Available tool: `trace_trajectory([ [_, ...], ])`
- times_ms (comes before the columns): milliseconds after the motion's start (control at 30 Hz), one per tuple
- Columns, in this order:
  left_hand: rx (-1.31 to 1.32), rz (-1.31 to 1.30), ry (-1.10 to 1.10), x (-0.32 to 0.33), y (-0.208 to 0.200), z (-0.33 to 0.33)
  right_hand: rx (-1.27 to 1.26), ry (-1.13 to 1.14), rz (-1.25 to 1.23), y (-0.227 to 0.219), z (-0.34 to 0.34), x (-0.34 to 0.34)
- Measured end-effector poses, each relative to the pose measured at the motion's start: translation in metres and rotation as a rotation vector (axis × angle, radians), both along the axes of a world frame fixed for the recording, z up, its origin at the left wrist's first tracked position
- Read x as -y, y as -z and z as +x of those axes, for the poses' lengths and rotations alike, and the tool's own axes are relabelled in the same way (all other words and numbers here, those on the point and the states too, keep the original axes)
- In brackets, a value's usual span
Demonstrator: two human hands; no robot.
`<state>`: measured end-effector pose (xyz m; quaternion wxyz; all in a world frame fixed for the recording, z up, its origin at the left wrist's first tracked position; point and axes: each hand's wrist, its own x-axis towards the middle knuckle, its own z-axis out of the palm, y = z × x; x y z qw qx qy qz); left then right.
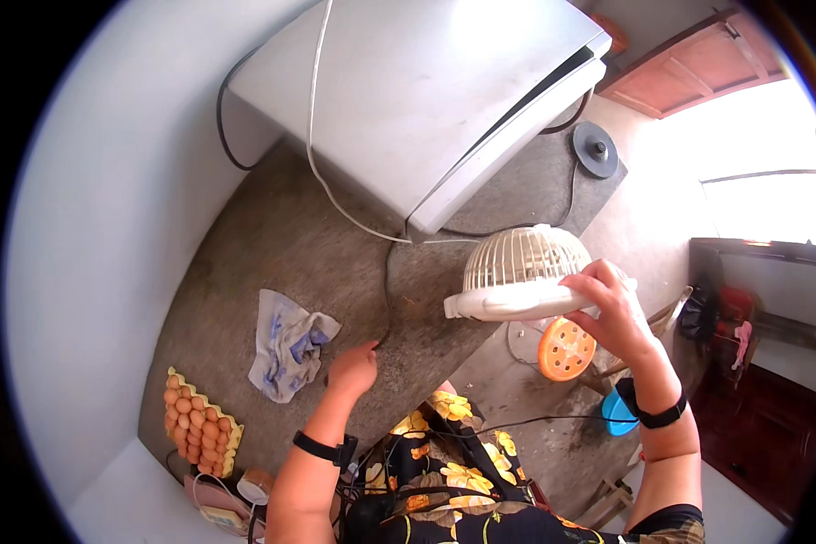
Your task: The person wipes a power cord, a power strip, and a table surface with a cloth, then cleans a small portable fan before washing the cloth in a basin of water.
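My right hand [614, 308] is closed on the rim of a small white fan [517, 299]. The fan is held up over the counter's front edge, its ribbed cage facing away from me. Low over the grey counter [236, 263], my left hand [352, 370] is closed, with its fingertips at a dark cable [388, 295]. That cable runs from beside the white appliance down to those fingers. Just left of this hand lies a crumpled grey-and-blue cloth [286, 344].
A large white box-shaped appliance [408, 91] fills the counter's back. Near the far right corner stands a round dark base [596, 150] with a cord. An egg tray [236, 435] is at the left. Below the counter are an orange stool [567, 349] and a blue basin [618, 417].
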<state>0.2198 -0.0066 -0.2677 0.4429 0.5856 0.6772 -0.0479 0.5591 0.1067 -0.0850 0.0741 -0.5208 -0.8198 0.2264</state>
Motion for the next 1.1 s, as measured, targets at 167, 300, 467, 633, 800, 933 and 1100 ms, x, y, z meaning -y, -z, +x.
trace_trajectory([
  [167, -0.066, -0.065, -0.102, 0.010, -0.022, -0.039, -0.028, -0.062, -0.034, 0.006, -0.018, 0.018],
  [300, -0.082, 0.004, -0.156, 0.025, -0.031, -0.067, -0.028, -0.131, -0.044, 0.013, -0.033, 0.032],
  [467, 0.327, -0.003, -0.653, 0.023, -0.041, -0.102, -0.007, -0.246, -0.047, 0.019, -0.057, 0.047],
  [633, 0.571, 0.184, -0.581, -0.009, -0.088, -0.083, 0.004, -0.319, -0.075, 0.018, -0.086, 0.057],
  [800, 0.721, 0.271, -0.403, -0.037, -0.118, -0.045, 0.016, -0.355, -0.043, 0.025, -0.107, 0.067],
  [933, 0.740, 0.394, -0.245, -0.048, -0.110, -0.033, 0.038, -0.387, 0.011, 0.022, -0.114, 0.066],
  [1100, 0.578, 0.411, -0.191, -0.053, -0.097, -0.030, -0.098, -0.268, -0.065, 0.002, -0.113, 0.049],
])
